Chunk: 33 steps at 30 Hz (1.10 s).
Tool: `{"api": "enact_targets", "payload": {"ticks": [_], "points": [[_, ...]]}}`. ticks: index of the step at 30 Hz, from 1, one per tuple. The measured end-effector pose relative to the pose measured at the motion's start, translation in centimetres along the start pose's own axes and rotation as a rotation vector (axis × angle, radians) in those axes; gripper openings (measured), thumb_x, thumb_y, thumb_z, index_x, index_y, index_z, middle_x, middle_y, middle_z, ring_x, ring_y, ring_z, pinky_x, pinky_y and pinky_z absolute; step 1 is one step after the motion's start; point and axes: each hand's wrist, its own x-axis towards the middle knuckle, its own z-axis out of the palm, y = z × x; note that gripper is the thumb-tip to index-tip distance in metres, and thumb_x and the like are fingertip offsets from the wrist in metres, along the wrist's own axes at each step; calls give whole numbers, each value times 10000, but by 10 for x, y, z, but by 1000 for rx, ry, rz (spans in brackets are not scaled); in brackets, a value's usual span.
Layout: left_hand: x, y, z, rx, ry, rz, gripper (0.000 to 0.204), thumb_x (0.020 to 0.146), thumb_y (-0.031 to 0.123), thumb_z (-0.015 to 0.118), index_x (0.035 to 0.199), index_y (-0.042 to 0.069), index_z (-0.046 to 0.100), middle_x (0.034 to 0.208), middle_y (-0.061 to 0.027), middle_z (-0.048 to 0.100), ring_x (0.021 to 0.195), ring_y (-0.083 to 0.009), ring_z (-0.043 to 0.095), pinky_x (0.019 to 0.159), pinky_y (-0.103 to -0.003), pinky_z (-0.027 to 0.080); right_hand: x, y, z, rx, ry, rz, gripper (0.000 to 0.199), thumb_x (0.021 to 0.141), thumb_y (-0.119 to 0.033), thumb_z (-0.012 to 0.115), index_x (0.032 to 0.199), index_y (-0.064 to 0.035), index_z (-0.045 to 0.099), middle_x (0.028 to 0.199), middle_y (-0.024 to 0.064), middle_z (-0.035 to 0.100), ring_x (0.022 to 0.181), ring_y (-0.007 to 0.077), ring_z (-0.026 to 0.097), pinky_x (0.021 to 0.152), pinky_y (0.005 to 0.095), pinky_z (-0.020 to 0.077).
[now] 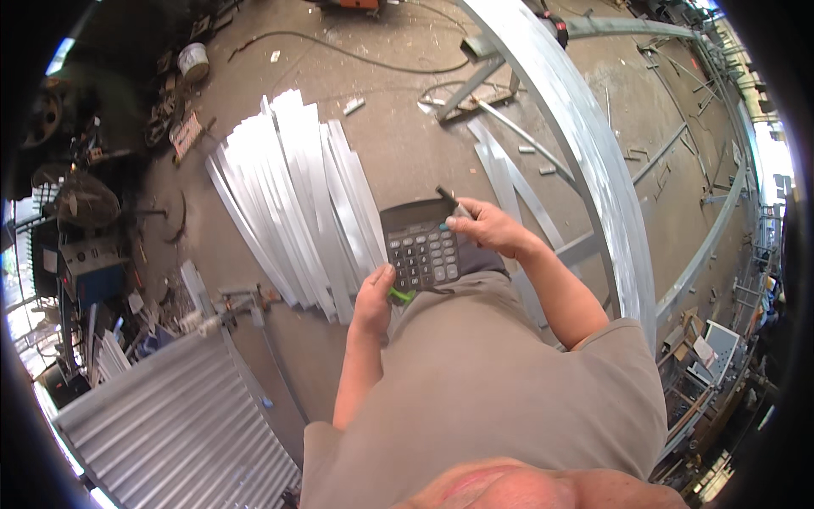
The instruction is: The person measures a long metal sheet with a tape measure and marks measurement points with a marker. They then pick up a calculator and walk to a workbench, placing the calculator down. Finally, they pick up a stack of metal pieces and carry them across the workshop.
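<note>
In front of my waist I hold a black calculator (421, 254) with grey keys and one teal key. My left hand (373, 297) grips its lower left corner, the thumb lying on the edge. A bright green strip (401, 296) shows beside those fingers; I cannot tell what it belongs to. At the upper right corner is my right hand (496, 229), closed round a short marker (446, 196) with a dark end pointing up and left. The right thumb rests at the calculator's keys near the teal one. The fingers under the calculator are hidden.
A fan of long shiny metal strips (292, 195) lies on the floor ahead. To the right runs a large metal beam (585, 144). Corrugated sheet (170, 424) lies at lower left. A fan (76, 197), a white bucket (193, 61) and a cable (356, 58) are further off.
</note>
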Motion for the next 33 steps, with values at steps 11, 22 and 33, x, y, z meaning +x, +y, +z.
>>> {"api": "enact_targets", "payload": {"ticks": [11,22,33], "points": [[254,280,-78,81,-29,-14,503,1107,388,560,1377,-31,620,1311,-124,721,1175,-248,694,1017,-410,542,291,-176,-25,168,62,31,438,1037,-370,716,1377,-101,662,911,-56,631,684,43,506,588,228,417],[489,489,-60,-235,-228,-116,484,1114,476,547,1387,77,574,1125,-108,719,1117,-357,701,982,-491,568,467,-361,-122,296,425,-228,342,1084,-322,678,1356,-117,643,896,-55,621,616,20,503,530,202,417],[818,733,-10,303,-322,-168,336,1112,328,575,1308,57,606,1013,-47,649,979,-261,685,854,-415,548,681,-502,-237,497,912,-301,338,1085,-338,676,1290,-70,658,860,-53,590,610,29,482,532,218,424]]}}
